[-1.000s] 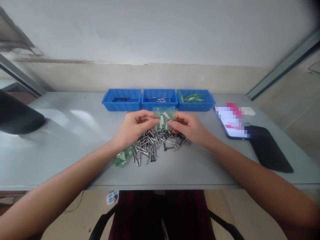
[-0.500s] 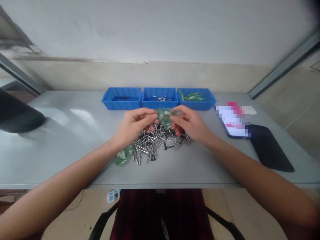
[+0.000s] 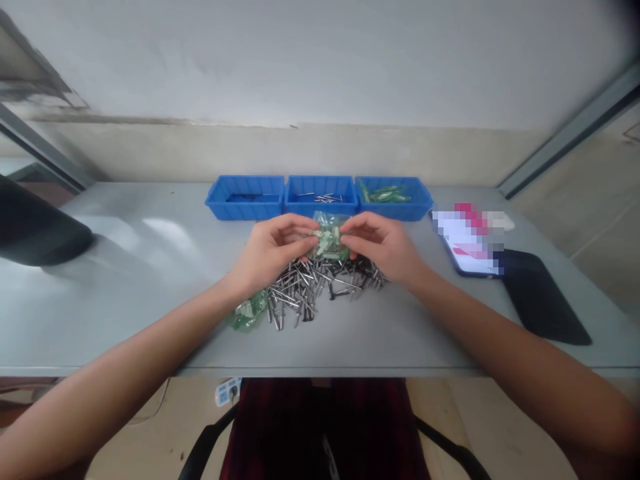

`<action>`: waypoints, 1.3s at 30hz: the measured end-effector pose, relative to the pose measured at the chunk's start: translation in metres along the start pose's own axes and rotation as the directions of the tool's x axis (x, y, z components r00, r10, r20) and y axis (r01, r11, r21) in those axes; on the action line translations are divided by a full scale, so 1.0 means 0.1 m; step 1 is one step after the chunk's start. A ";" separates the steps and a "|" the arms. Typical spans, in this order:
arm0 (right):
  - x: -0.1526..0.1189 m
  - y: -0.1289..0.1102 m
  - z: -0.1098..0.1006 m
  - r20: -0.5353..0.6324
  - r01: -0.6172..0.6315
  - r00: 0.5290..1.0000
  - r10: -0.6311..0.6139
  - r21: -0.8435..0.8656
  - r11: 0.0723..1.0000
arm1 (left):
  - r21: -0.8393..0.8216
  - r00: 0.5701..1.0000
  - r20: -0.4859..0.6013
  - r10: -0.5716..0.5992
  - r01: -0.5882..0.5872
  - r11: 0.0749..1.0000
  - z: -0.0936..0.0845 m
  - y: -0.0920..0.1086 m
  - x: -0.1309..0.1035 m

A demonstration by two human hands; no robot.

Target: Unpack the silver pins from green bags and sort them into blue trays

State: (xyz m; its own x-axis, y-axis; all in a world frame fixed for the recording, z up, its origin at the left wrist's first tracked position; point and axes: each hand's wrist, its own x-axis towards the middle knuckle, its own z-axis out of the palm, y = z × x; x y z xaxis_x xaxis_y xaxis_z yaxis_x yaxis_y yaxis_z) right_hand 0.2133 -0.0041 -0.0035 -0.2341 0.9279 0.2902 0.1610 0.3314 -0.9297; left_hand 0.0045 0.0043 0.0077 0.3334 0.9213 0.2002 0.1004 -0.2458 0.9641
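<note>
Between my two hands is a small green plastic bag (image 3: 330, 241) with pale pieces inside. My left hand (image 3: 280, 243) pinches its left side between thumb and fingers. On the other side, my right hand (image 3: 377, 241) grips the bag the same way. Below them lies a heap of silvery rivets (image 3: 293, 293), with some darker screw-like pieces (image 3: 306, 312) among them. A second green bag (image 3: 247, 311) rests at the heap's left edge, close to my left forearm.
Three blue bins stand in a row behind my hands: the left bin (image 3: 245, 207) holds dark pieces, the middle bin (image 3: 320, 208) silvery ones, the right bin (image 3: 395, 211) green bags. A phone (image 3: 467, 250) and a black flat item (image 3: 545, 297) lie right; a dark cylinder (image 3: 40, 227) is left.
The bag between my hands has been tilted and spread, so more of its pale contents shows. My fingers have shifted slightly on its sides; the heap and bins stay put.
</note>
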 end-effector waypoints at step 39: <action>-0.05 -0.01 0.06 0.181 0.118 0.981 -0.069 -0.275 0.954 | 0.102 0.990 0.139 0.026 -0.040 0.994 0.01 0.00 -0.06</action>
State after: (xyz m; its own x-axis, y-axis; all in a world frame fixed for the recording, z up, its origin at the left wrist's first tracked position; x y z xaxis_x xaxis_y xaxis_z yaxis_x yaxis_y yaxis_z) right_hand 0.2086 -0.0102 -0.0053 -0.4143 0.8566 0.3076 0.3899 0.4725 -0.7904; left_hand 0.0036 -0.0014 0.0062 0.4631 0.8638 0.1987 0.1820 -0.3120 0.9325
